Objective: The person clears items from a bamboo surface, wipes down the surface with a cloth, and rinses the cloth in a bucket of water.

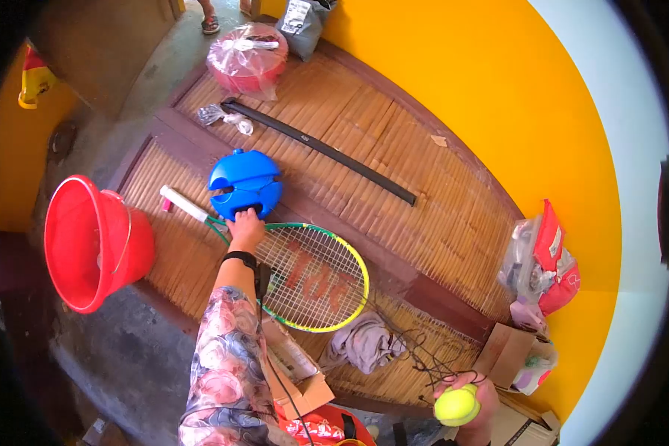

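Observation:
My left hand [247, 229] is closed on the near edge of a round blue plastic tennis trainer base [245, 178], by the dark opening there. Its fingertips are partly hidden. Under that wrist lies a tennis racket [316, 276] with a white grip and a green and yellow frame. At the lower right, my right hand [485, 409] holds a yellow-green tennis ball [457, 405]. Thin dark cord [429, 360] runs in loose tangles from near the ball towards the racket head. A crumpled greyish cloth [366, 342] sits between the racket and the cord.
A red bucket [137, 238] stands at the left. Across the bamboo-slat surface [424, 230] lies a black bar [327, 152]. At the far end are a plastic-wrapped red tub [249, 74] and a grey bag [303, 30]. Cardboard boxes [502, 353] and packets [550, 253] line the right wall.

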A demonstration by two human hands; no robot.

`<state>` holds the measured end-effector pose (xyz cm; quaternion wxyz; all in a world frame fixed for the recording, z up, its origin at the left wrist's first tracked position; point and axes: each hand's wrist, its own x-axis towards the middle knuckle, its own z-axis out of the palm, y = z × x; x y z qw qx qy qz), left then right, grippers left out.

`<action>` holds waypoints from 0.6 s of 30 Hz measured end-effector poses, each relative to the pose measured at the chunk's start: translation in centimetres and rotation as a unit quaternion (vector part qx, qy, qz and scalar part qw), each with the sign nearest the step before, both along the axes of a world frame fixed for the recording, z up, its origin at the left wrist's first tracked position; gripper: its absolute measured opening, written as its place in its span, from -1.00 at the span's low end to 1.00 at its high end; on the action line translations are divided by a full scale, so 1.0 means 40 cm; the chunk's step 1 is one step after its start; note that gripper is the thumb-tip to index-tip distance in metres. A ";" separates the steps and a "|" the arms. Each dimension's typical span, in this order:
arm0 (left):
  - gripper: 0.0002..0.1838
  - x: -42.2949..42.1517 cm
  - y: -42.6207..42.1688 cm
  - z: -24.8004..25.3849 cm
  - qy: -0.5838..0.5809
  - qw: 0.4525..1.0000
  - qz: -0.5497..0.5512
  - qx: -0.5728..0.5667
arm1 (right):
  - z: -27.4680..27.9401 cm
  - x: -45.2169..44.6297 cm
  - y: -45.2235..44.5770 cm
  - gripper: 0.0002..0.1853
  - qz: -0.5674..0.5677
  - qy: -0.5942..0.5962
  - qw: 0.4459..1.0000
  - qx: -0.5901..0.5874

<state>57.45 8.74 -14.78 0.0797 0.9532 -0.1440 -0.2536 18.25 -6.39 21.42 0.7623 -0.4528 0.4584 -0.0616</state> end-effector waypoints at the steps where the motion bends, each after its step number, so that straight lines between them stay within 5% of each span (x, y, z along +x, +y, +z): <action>1: -0.58 0.007 -0.003 0.003 -0.001 1.000 -0.002 -0.003 | -0.012 0.007 0.012 -0.54 -0.013 -0.026 0.999 -0.030; 6: -0.58 0.065 -0.017 0.110 0.026 0.999 -0.023 -0.009 | -0.018 0.004 0.005 -0.48 -0.040 -0.035 0.996 -0.067; 8: -0.56 0.088 -0.044 0.242 -0.046 0.996 0.012 -0.080 | 0.005 0.024 -0.004 -0.52 -0.057 -0.032 0.996 -0.061; 12: -0.62 0.095 -0.085 0.453 -0.015 0.979 0.047 -0.195 | 0.028 -0.004 -0.032 -0.63 -0.071 -0.028 0.997 -0.015; 15: -0.78 -0.011 -0.082 0.587 0.215 0.881 0.109 -0.407 | 0.028 -0.073 -0.038 -0.72 -0.124 -0.082 0.989 -0.004; 18: -0.80 -0.175 -0.099 0.702 0.346 0.804 0.117 -0.469 | 0.097 -0.117 -0.033 -0.64 -0.194 -0.125 0.972 0.040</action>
